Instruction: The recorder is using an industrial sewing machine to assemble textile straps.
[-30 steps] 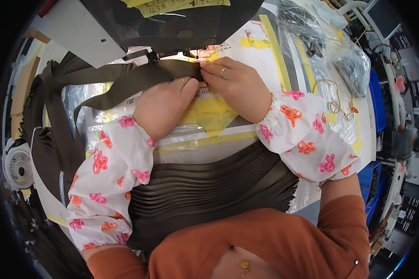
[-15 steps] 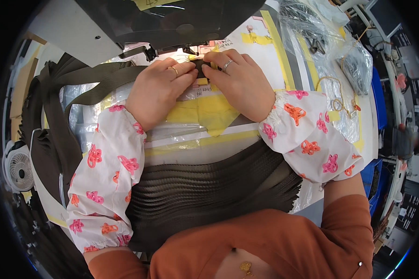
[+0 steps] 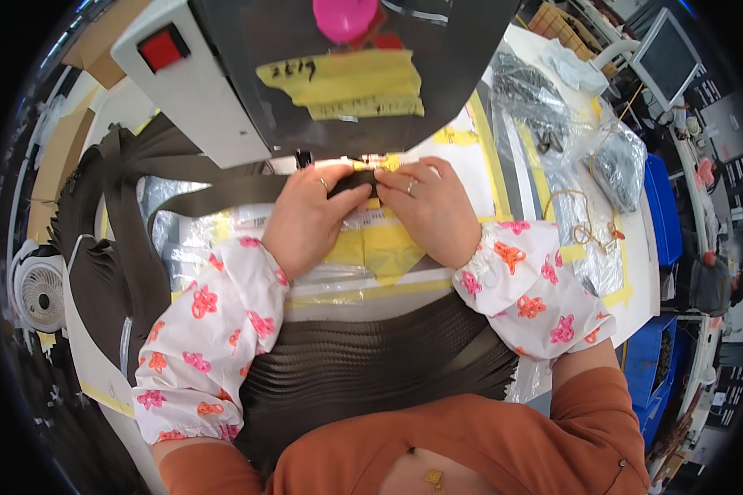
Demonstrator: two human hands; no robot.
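A dark olive webbing strap (image 3: pixel 223 196) runs from the left to just below the dark head (image 3: pixel 338 136) of what looks like a sewing machine. Near its end, my left hand (image 3: pixel 309 219) pinches the strap, thumb and fingers pressed together. Close by on the right, my right hand (image 3: pixel 433 210) has its fingertips closed on the strap's end. Between the two hands a short piece of dark webbing shows; the fingers hide the rest. Yellow tape (image 3: pixel 380 252) covers the work surface under my wrists.
Many more straps lie in a layered pile (image 3: pixel 371 363) against my body. A looped bundle of straps (image 3: pixel 99 276) hangs at the left, beside a white fan (image 3: pixel 41 293). At the right are plastic bags (image 3: pixel 617 169), a tan cord (image 3: pixel 582 219) and blue bins (image 3: pixel 660 210).
The view has tilted upward, so more of the machine head shows and everything sits lower in the picture. Both hands stay at the strap's end, with only slight finger shifts.
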